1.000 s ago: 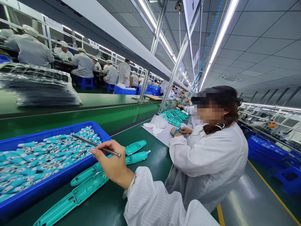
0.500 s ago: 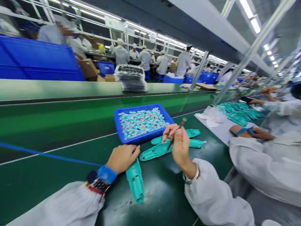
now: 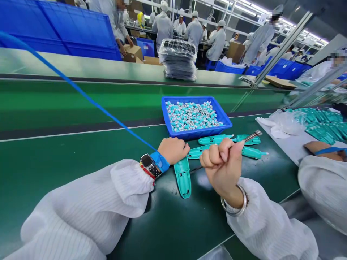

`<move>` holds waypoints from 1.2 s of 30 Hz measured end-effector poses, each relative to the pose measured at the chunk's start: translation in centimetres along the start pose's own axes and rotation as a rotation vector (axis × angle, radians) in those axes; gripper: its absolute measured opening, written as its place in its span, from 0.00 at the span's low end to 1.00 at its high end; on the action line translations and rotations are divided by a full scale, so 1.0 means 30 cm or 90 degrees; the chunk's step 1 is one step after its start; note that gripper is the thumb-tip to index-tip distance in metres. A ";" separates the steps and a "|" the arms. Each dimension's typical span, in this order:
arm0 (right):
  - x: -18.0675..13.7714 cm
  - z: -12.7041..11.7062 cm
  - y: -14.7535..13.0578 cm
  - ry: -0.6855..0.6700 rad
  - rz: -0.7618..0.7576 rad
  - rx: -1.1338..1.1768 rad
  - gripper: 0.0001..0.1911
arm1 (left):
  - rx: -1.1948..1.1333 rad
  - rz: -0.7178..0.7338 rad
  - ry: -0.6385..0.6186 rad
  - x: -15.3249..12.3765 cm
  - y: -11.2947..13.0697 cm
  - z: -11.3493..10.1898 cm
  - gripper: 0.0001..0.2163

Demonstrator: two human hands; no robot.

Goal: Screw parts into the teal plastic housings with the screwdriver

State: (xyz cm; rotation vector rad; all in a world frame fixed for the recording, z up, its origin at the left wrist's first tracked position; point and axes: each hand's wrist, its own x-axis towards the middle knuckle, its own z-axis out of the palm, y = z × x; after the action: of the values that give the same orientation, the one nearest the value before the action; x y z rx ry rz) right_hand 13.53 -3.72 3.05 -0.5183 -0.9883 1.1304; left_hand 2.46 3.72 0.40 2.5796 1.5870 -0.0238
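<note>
Fig.: my R hand (image 3: 222, 168) closed on steel tweezers (image 3: 253, 136), held up, no part engaged; L hand (image 3: 172, 151) curled, grip unclear, just beside teal plastic housing (image 3: 182, 177) on bench (image 3: 54, 151); blue tray (image 3: 196, 134) beyond.

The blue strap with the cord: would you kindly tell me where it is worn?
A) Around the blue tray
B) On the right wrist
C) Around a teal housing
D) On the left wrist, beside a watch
D: the blue strap sits just behind the left hand, next to the watch.
</note>
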 end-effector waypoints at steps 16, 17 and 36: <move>-0.035 0.149 0.015 0.126 0.009 -0.041 0.20 | -0.043 0.024 -0.011 -0.106 -0.003 -0.058 0.22; -0.036 0.149 0.016 0.124 0.011 -0.040 0.20 | -0.044 0.024 -0.009 -0.108 -0.003 -0.059 0.22; -0.070 0.161 0.013 0.043 -0.063 -0.105 0.17 | -0.086 0.031 0.011 -0.113 0.003 -0.066 0.22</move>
State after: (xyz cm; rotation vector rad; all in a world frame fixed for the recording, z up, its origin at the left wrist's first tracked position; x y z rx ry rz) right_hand 9.00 -6.11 4.32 -0.6290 -1.0426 0.9428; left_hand 0.91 0.88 2.60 2.5199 1.4767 0.1059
